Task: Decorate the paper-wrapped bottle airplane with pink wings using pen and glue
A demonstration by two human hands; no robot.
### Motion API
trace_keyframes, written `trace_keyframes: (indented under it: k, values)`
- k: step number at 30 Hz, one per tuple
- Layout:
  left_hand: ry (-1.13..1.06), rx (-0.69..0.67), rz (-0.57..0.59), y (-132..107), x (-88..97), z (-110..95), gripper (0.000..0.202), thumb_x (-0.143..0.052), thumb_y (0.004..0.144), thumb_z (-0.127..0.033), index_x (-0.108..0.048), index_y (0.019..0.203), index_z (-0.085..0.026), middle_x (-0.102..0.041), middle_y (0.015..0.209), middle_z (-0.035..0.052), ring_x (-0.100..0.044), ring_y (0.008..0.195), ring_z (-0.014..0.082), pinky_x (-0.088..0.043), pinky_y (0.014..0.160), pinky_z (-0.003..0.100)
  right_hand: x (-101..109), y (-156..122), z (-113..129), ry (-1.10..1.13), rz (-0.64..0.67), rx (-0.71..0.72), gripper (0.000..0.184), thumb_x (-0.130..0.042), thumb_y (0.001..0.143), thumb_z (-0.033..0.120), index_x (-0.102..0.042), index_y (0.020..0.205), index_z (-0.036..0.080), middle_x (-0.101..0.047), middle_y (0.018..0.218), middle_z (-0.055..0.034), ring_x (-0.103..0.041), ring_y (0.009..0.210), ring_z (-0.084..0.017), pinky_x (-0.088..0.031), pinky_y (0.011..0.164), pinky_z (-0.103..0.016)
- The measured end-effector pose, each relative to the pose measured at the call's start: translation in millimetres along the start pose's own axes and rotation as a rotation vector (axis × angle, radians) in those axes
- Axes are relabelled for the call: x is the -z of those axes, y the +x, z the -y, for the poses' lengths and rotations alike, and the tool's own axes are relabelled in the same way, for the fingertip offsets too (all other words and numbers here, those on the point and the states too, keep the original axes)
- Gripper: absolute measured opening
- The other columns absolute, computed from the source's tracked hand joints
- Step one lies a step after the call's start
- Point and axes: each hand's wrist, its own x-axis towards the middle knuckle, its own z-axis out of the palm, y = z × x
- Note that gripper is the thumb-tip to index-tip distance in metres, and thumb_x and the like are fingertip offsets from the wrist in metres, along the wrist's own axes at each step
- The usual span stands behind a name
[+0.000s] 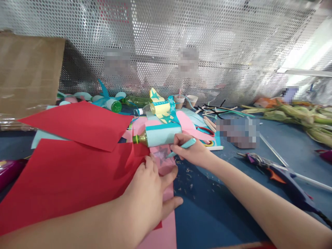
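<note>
At 6 o'clock on the blue worktop [220, 211], a pink sheet [166, 235] is being pressed flat by the left hand [149, 193], its fingers spread and gripping nothing, with red sheets [64, 176] overlapped at its 9 o'clock. Just beyond, at that hand's 12 o'clock, a star outline [161, 154] is being traced on the sheet by a teal pen [183, 146], around which the fingers of the right hand [194, 154] are closed. The outline is judged nearly drawn but not yet cut out, and farther at 12 o'clock a paper-wrapped bottle [162, 136] is being kept bare of stars in front of a decorated bottle plane [160, 108].
</note>
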Motion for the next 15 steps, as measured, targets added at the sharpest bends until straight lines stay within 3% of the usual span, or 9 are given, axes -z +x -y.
trace_keyframes:
  k: [2,7,15]
  values:
    - [0.001,0.003,-0.003,0.2,-0.5,-0.1,0.071,-0.037,0.086,-0.069,-0.033,0.146,-0.030,-0.050,0.139,0.0237,-0.039,0.129,0.0494,-0.037,0.092,0.054,0.0,-0.2,0.2,0.011,0.025,-0.008,0.014,-0.053,0.073,0.024,-0.043,0.063,0.022,-0.047,0.048,0.0085,-0.046,0.046,-0.009,-0.034,0.049,-0.022]
    - [0.003,0.001,0.000,1.0,1.3,0.0,0.070,-0.039,0.085,-0.068,-0.034,0.145,-0.032,-0.051,0.138,0.0222,-0.040,0.128,0.0483,-0.038,0.091,0.054,1.0,1.4,-0.2,-0.119,-0.087,0.000,0.017,-0.054,0.072,0.024,-0.043,0.059,0.021,-0.048,0.051,0.0075,-0.045,0.049,-0.010,-0.034,0.052,-0.023]
    - [-0.001,0.008,0.014,0.0,1.7,-0.3,0.071,-0.040,0.085,-0.068,-0.033,0.146,-0.031,-0.049,0.140,0.0220,-0.039,0.129,0.0474,-0.037,0.093,0.053,2.1,3.5,-1.4,-0.130,-0.075,-0.021,0.017,-0.053,0.071,0.024,-0.041,0.059,0.022,-0.045,0.049,0.0083,-0.045,0.050,-0.010,-0.033,0.053,-0.023]
